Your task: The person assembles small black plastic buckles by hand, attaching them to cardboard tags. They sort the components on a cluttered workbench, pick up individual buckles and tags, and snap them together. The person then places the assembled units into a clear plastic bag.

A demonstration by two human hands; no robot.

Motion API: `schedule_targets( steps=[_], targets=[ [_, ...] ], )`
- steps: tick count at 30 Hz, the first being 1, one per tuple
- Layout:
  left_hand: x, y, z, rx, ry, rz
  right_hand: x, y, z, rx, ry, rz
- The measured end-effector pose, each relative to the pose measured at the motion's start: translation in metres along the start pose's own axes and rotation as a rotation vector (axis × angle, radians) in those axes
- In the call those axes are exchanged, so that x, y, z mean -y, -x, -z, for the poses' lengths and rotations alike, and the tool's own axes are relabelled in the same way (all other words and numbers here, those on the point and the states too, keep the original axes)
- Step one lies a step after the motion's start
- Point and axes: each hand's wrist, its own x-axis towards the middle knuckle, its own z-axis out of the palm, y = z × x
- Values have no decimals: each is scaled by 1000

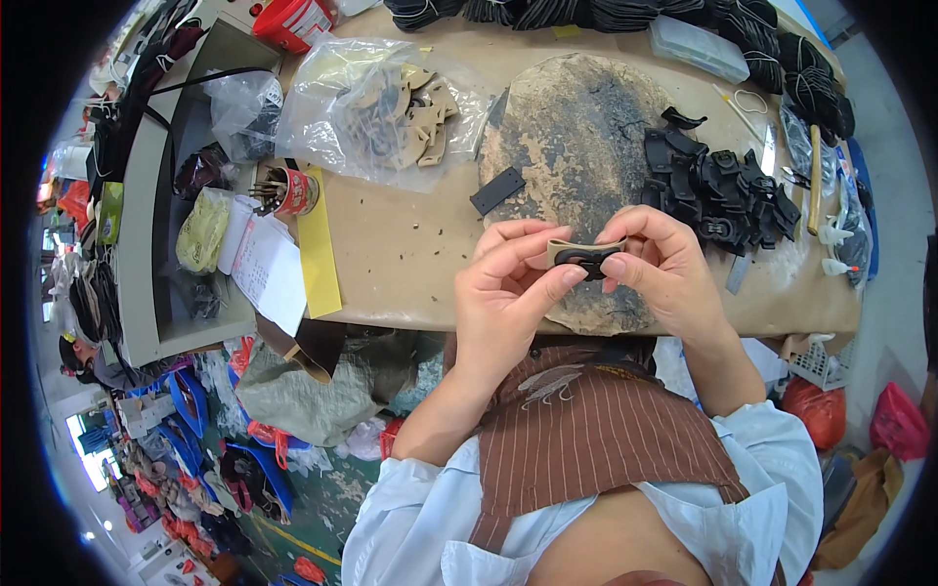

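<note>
"Black-and-tan piece [587, 259]: small; thin tan layer, edge gently curved; rounded, shiny black part on near side."

"Position relative to fingers?"

"Between both hands. Left end pinched in left hand [503, 285], right end in right hand [669, 272]; thumbs at near black side, other fingertips at far side."

"Hidden?"

"Both ends, behind fingertips. Also part of slab [562, 112] below: rounded, rough, mottled tan and dark."

"Farther out?"

"Flat black block [497, 191] near left hand; heap of curved black pieces [718, 190] beyond right; crinkled clear bag [318, 117] of tan cutouts [425, 117], upper left."
</note>
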Motion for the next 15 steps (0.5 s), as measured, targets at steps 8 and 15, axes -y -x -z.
schedule_targets(
  steps=[8, 15],
  targets=[
    [17, 5, -9, -117, 73, -69, -22, 7, -6, -221, -124, 138],
    [5, -10, -9, 2, 142, 76, -4, 4, -7, -195, 47, 179]
  ],
)
